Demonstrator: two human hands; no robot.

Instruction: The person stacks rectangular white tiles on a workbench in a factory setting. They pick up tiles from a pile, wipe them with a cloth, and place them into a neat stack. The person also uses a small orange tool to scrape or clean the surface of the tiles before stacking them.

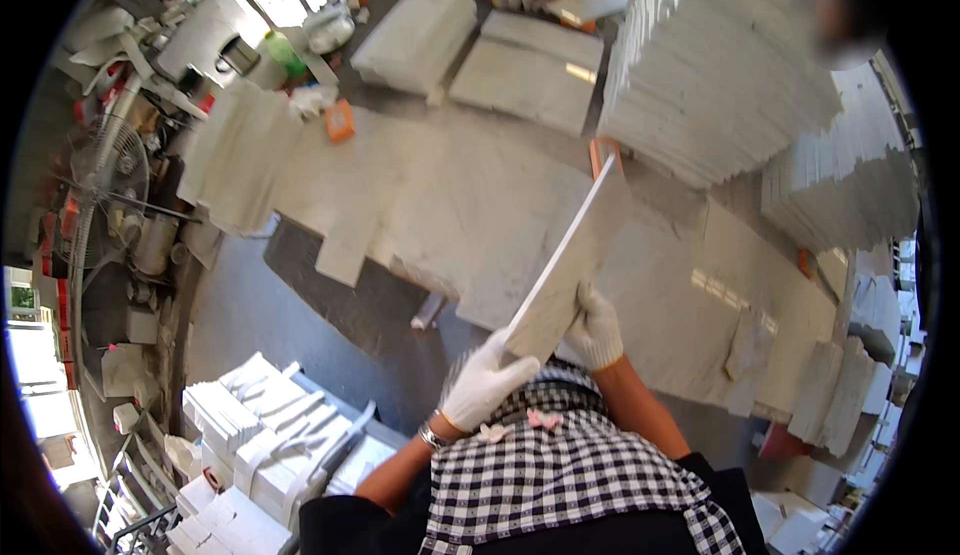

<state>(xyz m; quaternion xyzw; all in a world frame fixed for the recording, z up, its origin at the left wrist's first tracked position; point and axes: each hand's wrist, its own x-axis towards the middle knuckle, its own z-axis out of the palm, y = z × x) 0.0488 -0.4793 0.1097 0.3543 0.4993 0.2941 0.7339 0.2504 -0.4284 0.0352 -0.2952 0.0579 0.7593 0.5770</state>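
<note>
A thin rectangular slab (575, 265), greyish-white with a bright white edge, stands tilted on edge between my hands. My left hand (487, 383), in a white knit glove, grips its near left edge. On its right face lies my right hand (594, 327), gloved too, its fingers curled against the surface. Near the slab's far end sits an orange block (605, 158), partly hidden by it. Beneath is a broad work surface (420, 215) covered with pale flat slabs.
Tall stacks of thin slabs (700, 75) rise at the far right, with a lower stack (240, 155) at left. Another orange block (339, 121) lies far left. Bundled white pieces (270, 425) stand near left. A large fan (110, 170) is at the left edge.
</note>
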